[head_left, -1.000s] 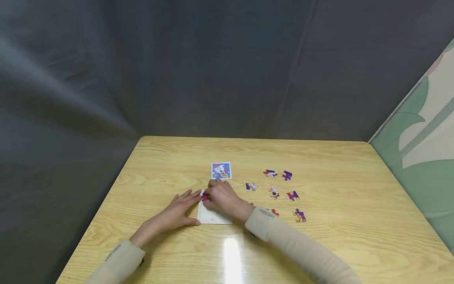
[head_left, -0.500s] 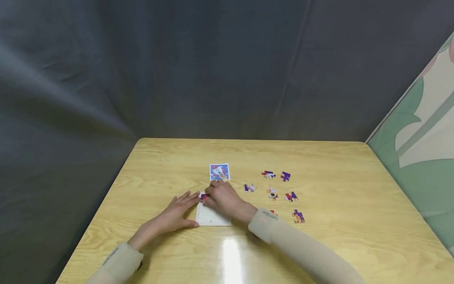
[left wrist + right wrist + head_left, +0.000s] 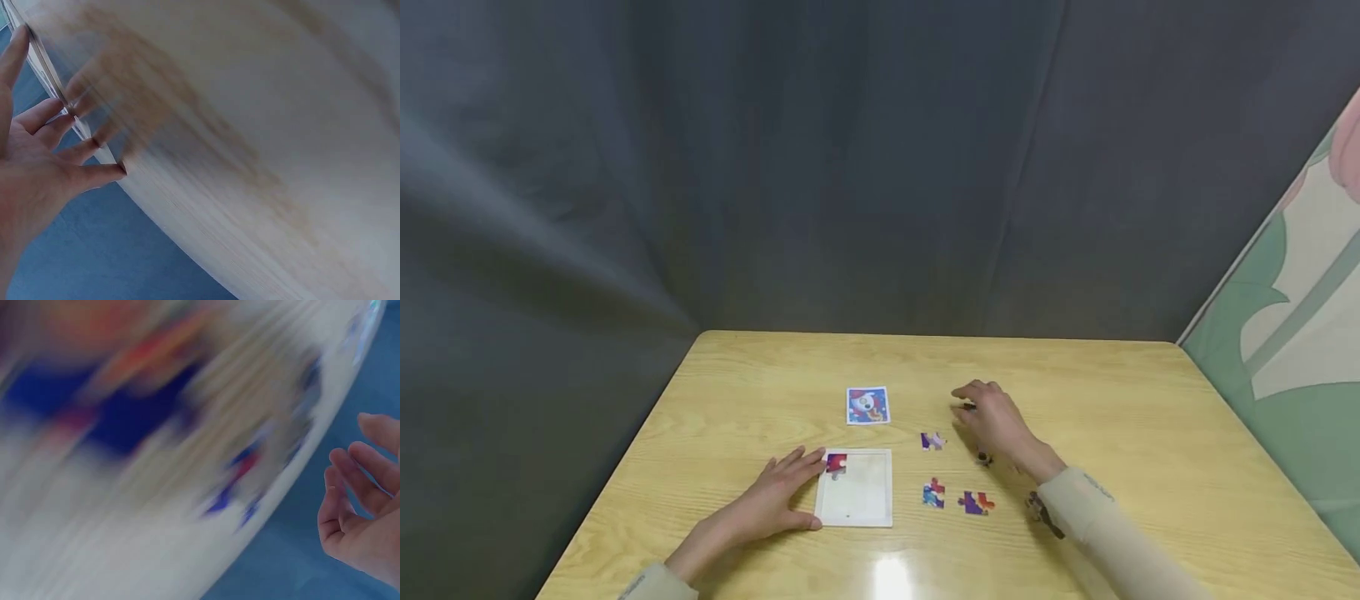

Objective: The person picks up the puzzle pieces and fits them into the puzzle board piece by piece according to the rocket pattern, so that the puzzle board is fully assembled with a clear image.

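A white puzzle tray (image 3: 887, 487) lies on the table, with one red and purple puzzle piece (image 3: 836, 462) in its upper left corner. My left hand (image 3: 771, 496) rests along the tray's left side, fingers spread, index finger and thumb at its edge. In the left wrist view the fingertips of this hand (image 3: 53, 150) touch the table surface. My right hand (image 3: 996, 421) hovers over the loose pieces on the right, and a dark puzzle piece (image 3: 970, 407) shows between thumb and fingers. The right wrist view shows that hand (image 3: 362, 494) with loosely bent fingers holding nothing.
Loose puzzle pieces lie right of the tray: a purple and white piece (image 3: 933, 441), a blue and red piece (image 3: 933, 492), and a purple and orange piece (image 3: 976, 502). Others are partly hidden under the right arm. A picture card (image 3: 867, 406) lies beyond the tray.
My right hand has let go of the piece in the tray's upper left corner and moved right to the loose pieces. My left hand stays at the tray. The head view has tilted up.
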`<state>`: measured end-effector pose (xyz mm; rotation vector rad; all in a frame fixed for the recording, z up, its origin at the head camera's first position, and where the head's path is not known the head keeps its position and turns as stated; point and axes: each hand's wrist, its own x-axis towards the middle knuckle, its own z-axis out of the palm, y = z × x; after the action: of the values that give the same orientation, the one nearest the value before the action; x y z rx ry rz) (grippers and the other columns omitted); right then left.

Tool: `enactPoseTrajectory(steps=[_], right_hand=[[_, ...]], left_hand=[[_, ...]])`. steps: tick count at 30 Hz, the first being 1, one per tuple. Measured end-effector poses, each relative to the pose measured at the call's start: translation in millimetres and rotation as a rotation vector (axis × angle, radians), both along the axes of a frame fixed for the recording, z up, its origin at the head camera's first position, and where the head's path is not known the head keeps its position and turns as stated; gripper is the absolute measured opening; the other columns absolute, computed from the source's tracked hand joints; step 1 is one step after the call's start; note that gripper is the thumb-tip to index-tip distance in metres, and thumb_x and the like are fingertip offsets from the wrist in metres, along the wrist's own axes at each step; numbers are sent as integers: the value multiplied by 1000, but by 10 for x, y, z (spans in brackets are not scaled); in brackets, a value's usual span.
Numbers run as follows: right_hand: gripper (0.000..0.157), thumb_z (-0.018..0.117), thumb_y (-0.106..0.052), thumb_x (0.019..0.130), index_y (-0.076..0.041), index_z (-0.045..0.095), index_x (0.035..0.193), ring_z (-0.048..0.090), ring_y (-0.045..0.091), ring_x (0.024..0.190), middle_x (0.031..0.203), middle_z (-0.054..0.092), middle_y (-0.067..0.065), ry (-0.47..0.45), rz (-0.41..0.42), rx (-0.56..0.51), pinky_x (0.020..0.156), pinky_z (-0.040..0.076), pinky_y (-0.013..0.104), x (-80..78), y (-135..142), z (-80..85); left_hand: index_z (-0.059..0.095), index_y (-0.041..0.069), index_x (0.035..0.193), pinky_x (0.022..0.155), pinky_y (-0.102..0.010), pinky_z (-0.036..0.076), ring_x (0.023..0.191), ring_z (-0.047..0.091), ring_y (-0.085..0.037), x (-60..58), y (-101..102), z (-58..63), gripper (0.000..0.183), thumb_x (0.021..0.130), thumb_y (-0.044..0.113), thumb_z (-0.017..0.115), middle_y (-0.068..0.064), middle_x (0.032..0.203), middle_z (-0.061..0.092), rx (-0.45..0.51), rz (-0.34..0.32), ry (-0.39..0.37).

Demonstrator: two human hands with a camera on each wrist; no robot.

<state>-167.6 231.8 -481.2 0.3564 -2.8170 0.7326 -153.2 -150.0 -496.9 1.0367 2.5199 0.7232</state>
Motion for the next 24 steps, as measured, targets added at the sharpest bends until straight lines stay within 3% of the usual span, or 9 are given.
enactPoseTrajectory(steps=[6, 17, 24], right_hand=[[39, 75, -20, 84, 2, 66, 115, 57, 34, 94, 112, 66, 16, -104, -40, 44, 78, 49, 52, -3, 350, -124], [30, 77, -16, 82, 1, 71, 107, 49, 27, 81, 106, 63, 16, -15, -38, 46, 66, 41, 37, -125, 357, -132], [25, 74, -15, 85, -1, 71, 106, 49, 28, 84, 106, 62, 15, -38, -61, 32, 66, 43, 39, -185, 309, -105]], left_hand=[[44, 6, 144, 105, -74, 11, 141, 20, -44, -12, -57, -12, 83, 78, 48, 73, -12, 155, 31, 14, 11, 16], [42, 5, 145, 106, -73, 8, 143, 16, -43, -109, -73, 50, 82, 81, 46, 72, -11, 156, 28, 24, 8, -4], [41, 5, 145, 107, -72, 10, 143, 17, -42, -155, -116, 70, 82, 81, 47, 71, -10, 156, 28, 2, 0, 16]])
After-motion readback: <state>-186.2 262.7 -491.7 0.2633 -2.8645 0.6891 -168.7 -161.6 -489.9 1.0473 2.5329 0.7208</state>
